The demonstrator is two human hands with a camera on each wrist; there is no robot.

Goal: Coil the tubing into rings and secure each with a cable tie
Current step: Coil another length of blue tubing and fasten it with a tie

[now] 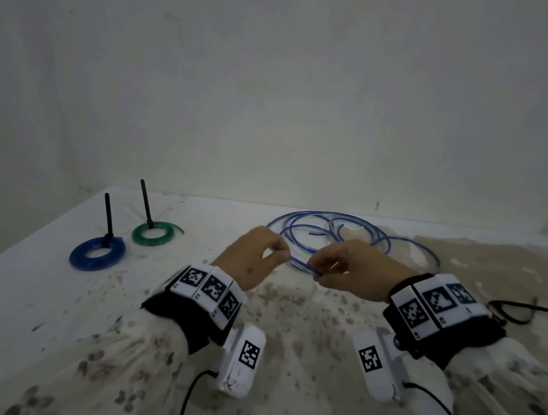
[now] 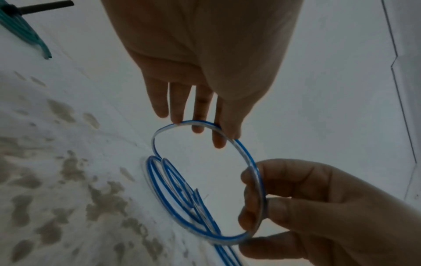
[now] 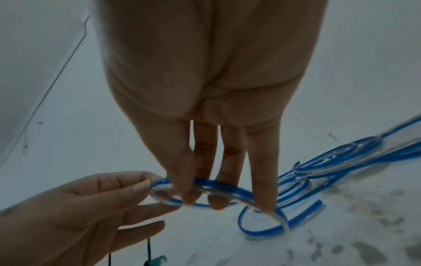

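Observation:
Loose blue-striped clear tubing (image 1: 331,235) lies in wide curls at the back of the table. Its near end is bent into a small loop (image 2: 247,154) lifted off the table between both hands. My left hand (image 1: 279,251) pinches the loop's left side with thumb and fingertips (image 2: 225,136). My right hand (image 1: 321,273) pinches the loop's right side, with thumb and fingers curled round the tube (image 3: 202,199). The rest of the tubing (image 3: 341,158) trails off behind the right hand.
Two tied rings lie at the left, one blue (image 1: 98,253) and one green (image 1: 153,234), each with a black cable tie standing up from it. Loose black cable ties (image 1: 515,311) lie at the right. The table (image 1: 30,298) has a stained cloth; a wall stands behind.

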